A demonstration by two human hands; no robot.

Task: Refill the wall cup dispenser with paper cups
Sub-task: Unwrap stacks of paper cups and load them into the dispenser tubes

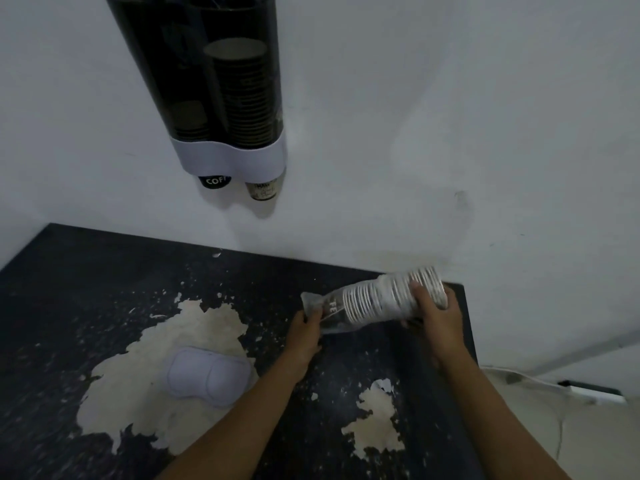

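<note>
A sleeve of stacked paper cups [375, 301] in clear plastic wrap lies tilted just above the dark counter's far right corner. My left hand [306, 332] grips the narrow wrapped end at its left. My right hand [434, 311] clasps the wide rim end. On the wall above hangs the cup dispenser [214, 84], two dark tubes with a white base. The right tube holds a tall stack of cups; the left tube holds a short one. A cup bottom pokes out under each tube.
The dark counter [86, 271] has large patches of peeled surface. The dispenser's white lid [207, 375] lies on it at the middle left. A white wall [450, 116] stands behind. A cable and a dark object [592, 393] lie on the floor at right.
</note>
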